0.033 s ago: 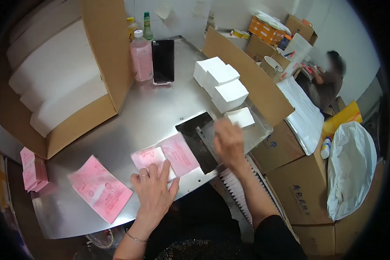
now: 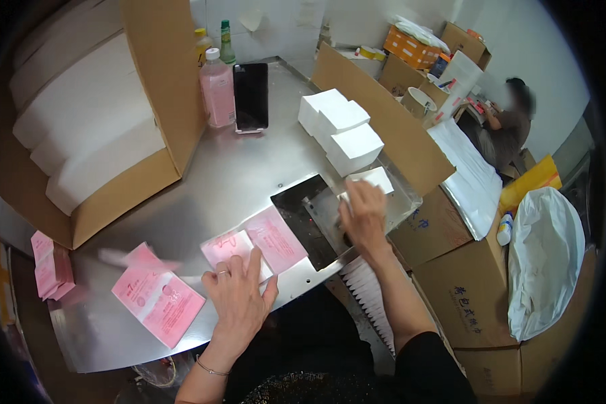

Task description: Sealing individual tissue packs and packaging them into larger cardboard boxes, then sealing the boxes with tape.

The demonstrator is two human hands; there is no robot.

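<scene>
My left hand (image 2: 239, 289) lies spread over a small white tissue stack (image 2: 249, 252), pressing it onto an opened pink printed plastic packet (image 2: 276, 242). Its fingers are stretched out. Beside the dark slot in the bench, my right hand (image 2: 367, 212) is curled at the front of a short pile of white folded tissues (image 2: 376, 179). A bit of white shows at its fingers, which are slightly blurred. Left of my left hand lie more pink packets (image 2: 158, 296), with a pale blurred strip (image 2: 138, 260) across their upper end.
Taller white tissue stacks (image 2: 340, 124) stand farther back. A large carton (image 2: 158, 81) of white paper is at left, near bundled pink packets (image 2: 52, 266). A phone (image 2: 251, 97) and pink bottle (image 2: 217, 87) stand at the back. Cartons (image 2: 461, 296) fill the right; another person (image 2: 508, 128) sits beyond.
My right hand has shifted slightly right, up against the short tissue pile. A pale blurred strip has appeared over the pink packets at left. My left hand stays put.
</scene>
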